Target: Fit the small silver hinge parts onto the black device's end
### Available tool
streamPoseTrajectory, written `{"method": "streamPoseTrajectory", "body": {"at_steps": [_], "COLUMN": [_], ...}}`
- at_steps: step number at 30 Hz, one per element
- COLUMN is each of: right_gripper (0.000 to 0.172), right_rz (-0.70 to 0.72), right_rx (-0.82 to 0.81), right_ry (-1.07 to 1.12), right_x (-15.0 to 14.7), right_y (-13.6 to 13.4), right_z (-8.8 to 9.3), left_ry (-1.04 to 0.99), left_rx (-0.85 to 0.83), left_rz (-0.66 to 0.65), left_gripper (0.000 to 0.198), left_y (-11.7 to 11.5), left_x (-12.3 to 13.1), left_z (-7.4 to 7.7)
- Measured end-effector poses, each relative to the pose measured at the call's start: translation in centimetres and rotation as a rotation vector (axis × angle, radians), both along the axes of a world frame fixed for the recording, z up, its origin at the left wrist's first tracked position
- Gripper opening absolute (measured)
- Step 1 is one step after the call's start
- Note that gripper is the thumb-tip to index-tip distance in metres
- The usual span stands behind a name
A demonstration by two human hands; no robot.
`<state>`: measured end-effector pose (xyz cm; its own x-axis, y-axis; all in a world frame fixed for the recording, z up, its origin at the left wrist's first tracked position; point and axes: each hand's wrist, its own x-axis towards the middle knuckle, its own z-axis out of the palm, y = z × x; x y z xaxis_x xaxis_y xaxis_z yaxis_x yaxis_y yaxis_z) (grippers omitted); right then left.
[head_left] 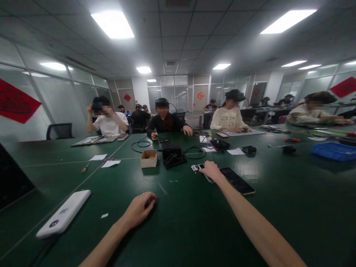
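My right hand (211, 171) reaches forward over the green table, fingers bent down and closed at a small silver-and-dark part (194, 168). Whether the fingers grip it or only press on it is hard to make out. Under that hand shows the edge of a flat silver piece (208, 179), mostly covered. Just right of the wrist lies a dark-screened phone (237, 180), flat on the table. Nearer to me, my left hand (141, 208) rests on the tabletop with its fingers loosely curled in and nothing visible in them.
A white power bank (63, 214) lies at left, near a small brush (85, 168). Ahead stand a small open box (149, 159) and a black device on a stand (171, 155) with cables. A blue tray (335, 151) is at right. Several people sit across the table (178, 230).
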<state>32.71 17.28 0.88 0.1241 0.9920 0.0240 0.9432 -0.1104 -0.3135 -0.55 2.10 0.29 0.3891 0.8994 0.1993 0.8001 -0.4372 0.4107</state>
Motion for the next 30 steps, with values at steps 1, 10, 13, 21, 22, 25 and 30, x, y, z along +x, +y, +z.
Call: {"method": "streamPoseTrajectory", "body": {"at_steps": [1, 10, 13, 21, 22, 25, 30], "right_gripper": [0.037, 0.033, 0.034, 0.03, 0.03, 0.03, 0.032], "right_rz": [-0.003, 0.005, 0.005, 0.022, 0.025, 0.031, 0.015], "right_rx": [0.006, 0.033, 0.033, 0.012, 0.012, 0.017, 0.038], "right_ry": [0.0, -0.004, 0.003, 0.025, 0.026, 0.022, -0.007], "right_x": [0.02, 0.08, 0.13, 0.03, -0.03, -0.2, -0.14], "right_y": [0.05, 0.23, 0.35, 0.51, 0.51, 0.53, 0.59], "right_z": [-0.01, 0.0, -0.01, -0.03, -0.02, -0.01, -0.07], "left_ry": [0.004, -0.007, -0.017, 0.005, 0.005, 0.004, 0.011], "left_rx": [-0.004, 0.017, 0.016, 0.01, 0.008, 0.002, -0.005], "left_rz": [0.002, -0.016, -0.013, -0.012, -0.013, -0.017, 0.003], "left_gripper": [0.024, 0.024, 0.024, 0.024, 0.024, 0.024, 0.022], "left_y": [-0.02, 0.13, 0.14, 0.03, 0.03, -0.03, -0.22], "left_x": [0.01, -0.22, -0.16, -0.1, -0.11, -0.02, 0.31], "left_z": [0.03, -0.28, -0.23, -0.1, -0.09, 0.07, 0.44]}}
